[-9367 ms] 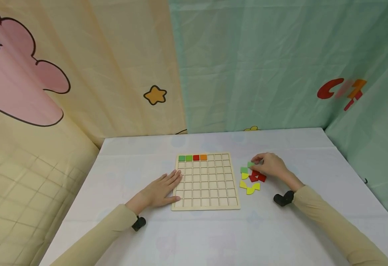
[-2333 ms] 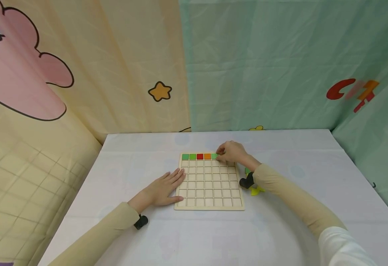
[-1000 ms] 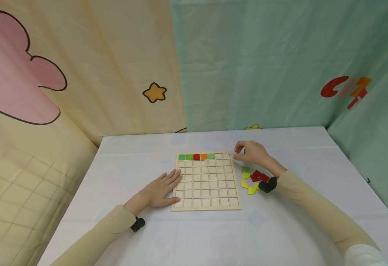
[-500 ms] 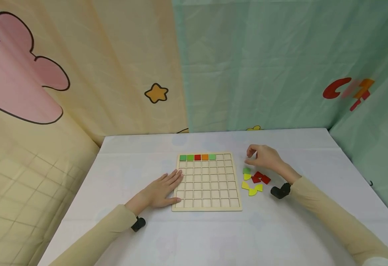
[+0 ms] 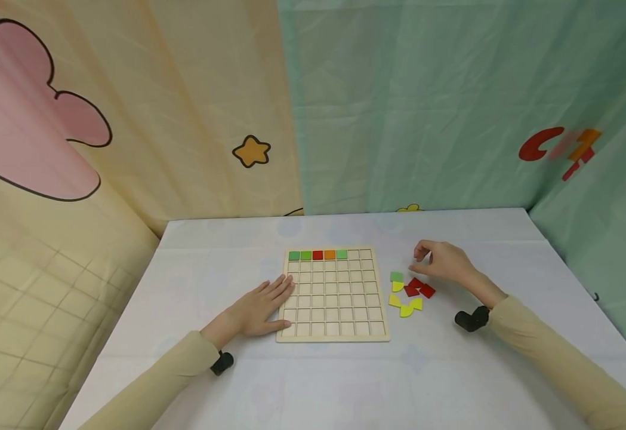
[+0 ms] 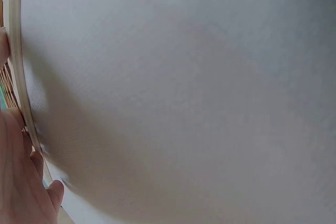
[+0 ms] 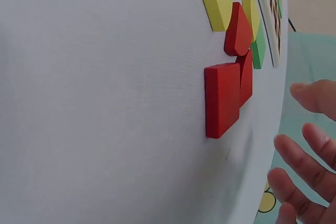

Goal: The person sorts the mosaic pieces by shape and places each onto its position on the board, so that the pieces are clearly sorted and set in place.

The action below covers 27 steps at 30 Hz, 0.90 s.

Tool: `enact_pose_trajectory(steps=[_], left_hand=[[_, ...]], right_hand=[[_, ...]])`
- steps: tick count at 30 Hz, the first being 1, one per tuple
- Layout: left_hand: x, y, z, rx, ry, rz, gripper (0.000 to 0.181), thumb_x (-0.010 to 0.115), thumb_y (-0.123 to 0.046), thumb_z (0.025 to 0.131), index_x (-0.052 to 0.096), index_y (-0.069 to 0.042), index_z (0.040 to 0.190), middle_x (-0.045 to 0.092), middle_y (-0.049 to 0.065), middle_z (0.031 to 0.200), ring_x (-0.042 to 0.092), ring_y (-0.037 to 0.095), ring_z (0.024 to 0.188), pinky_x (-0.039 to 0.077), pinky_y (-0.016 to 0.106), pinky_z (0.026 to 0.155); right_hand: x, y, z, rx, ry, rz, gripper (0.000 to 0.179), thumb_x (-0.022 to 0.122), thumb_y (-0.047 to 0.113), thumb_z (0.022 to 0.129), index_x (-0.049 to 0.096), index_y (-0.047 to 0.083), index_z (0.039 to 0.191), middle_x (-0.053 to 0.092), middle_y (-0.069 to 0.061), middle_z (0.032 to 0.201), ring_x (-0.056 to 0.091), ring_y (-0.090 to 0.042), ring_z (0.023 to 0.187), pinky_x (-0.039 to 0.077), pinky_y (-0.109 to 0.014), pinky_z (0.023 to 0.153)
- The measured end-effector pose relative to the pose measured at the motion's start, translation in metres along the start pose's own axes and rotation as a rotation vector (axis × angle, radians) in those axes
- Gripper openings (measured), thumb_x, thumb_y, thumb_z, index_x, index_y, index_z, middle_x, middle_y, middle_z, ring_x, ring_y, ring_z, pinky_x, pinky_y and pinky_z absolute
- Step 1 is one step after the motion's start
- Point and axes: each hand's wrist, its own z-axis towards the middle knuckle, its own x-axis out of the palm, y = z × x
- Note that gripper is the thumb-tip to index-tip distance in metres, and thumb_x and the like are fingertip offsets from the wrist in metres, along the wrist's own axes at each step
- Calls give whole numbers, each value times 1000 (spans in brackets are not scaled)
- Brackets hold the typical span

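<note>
My left hand (image 5: 256, 307) rests flat, its fingers spread over the left edge of a square wooden grid board (image 5: 333, 340). In the left wrist view, that hand (image 6: 26, 177) touches the board's rim (image 6: 16, 51). Along the top row, from the left, sit a green tile (image 5: 294, 255), a brighter green tile, a red tile (image 5: 317, 255), an orange tile (image 5: 330, 255) and a light green tile (image 5: 342, 254). My right hand (image 5: 444, 261) hovers just beyond several loose red tiles (image 5: 427, 291). Its fingers (image 7: 304, 161) are loosely bent and apart, with nothing between them.
Right of the board lie a loose green tile (image 5: 396, 276) and several yellow pieces with curved edges (image 5: 406, 311). A white cloth covers the table (image 5: 339, 382). Curtains (image 5: 425, 107) hang behind it and at both sides.
The light green tile has gone from the loose pieces to the top row's fifth cell. My right hand let it go and moved back right, beyond the red tiles. My left hand stayed put.
</note>
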Motion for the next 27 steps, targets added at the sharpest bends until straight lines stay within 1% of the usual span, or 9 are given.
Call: enact_pose_trajectory(steps=[9,17,22,27], left_hand=[[1,-2,-2,7,-11,-7,85,37,-62,95,13,-6,154,6,10,163,6,27,151,16,49,121],[3,0,-2,11,-27,-4,85,38,-61,96,14,-5,154,8,11,163,8,28,151,18,49,120],[4,1,-2,12,-31,7,85,38,-61,96,14,-5,154,8,11,163,8,28,151,18,49,120],[2,0,-1,8,-29,2,85,38,-62,95,13,-6,154,7,10,163,7,26,151,17,48,121]], right_hand=[[1,-12,-13,-7,-6,-33,30,77,37,78,65,13,90,69,1,83,52,-9,63,42,-24,56],[1,-17,-28,33,-16,-28,32,75,40,81,65,13,96,68,1,84,52,-8,63,41,-24,54],[3,-16,-37,56,-16,-3,29,75,36,82,66,13,96,68,0,83,52,-8,63,42,-23,54],[5,-18,-44,52,-36,-1,28,76,34,81,66,12,95,67,2,80,51,-9,63,41,-23,53]])
